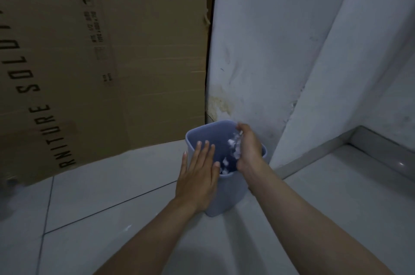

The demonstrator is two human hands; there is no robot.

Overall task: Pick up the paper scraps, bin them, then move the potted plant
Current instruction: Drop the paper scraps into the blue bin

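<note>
A small pale blue bin [224, 196] stands on the tiled floor in the corner by the wall. My right hand [249, 147] is over its open top, palm turned inward, with white paper scraps [233, 144] at the palm and falling in a blurred stream into the bin. My left hand [198, 175] lies flat with fingers spread over the bin's near left rim, holding nothing. The potted plant is not in view.
A large brown cardboard box [101, 61] with black lettering leans against the wall at the left, close behind the bin. White walls [269, 50] form the corner. A raised grey tiled ledge [359, 139] runs at the right. A small white fleck [127, 227] lies on the floor.
</note>
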